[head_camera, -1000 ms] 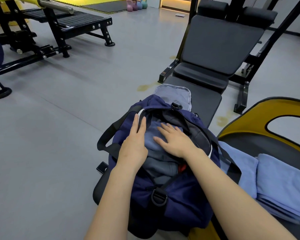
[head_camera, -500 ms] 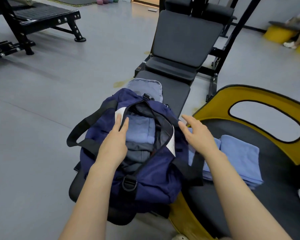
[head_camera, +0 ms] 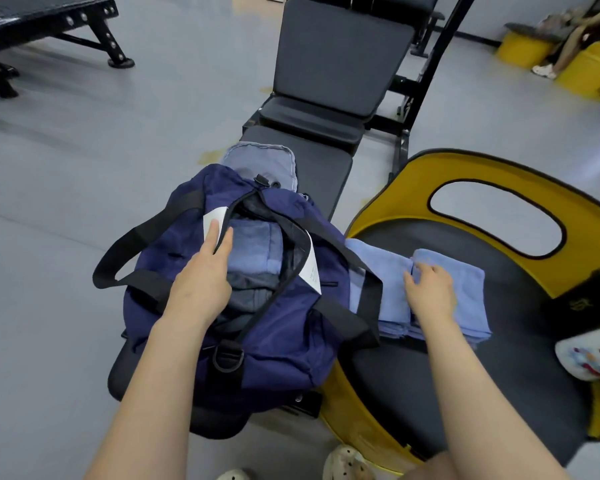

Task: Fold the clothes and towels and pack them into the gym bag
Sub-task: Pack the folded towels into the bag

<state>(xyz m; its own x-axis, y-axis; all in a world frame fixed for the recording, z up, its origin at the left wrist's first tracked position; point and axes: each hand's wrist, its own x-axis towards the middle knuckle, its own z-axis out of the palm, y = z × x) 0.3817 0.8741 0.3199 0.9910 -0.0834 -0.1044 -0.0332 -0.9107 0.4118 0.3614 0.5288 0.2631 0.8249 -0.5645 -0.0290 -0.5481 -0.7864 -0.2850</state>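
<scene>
The bag (head_camera: 257,320) sits on the near end of the table (head_camera: 329,168), its mouth open directly under the left hand (head_camera: 201,282). That hand lies flat with straight fingers on the left lip of the opening, apparently to keep the mouth spread and the bag steady for loading. Just beyond its fingertips, folded blue and grey cloth (head_camera: 250,247) already lies inside the bag.

The right hand (head_camera: 430,292) rests on two folded towels (head_camera: 447,289) lying side by side on a black and yellow seat (head_camera: 499,358), right of the bag and touching its strap. Its fingers curl loosely at the seam between the towels; no firm grip is evident.

Judgement: packing is partly done; the towels await transfer. They are placed within short reach of the opening.
</scene>
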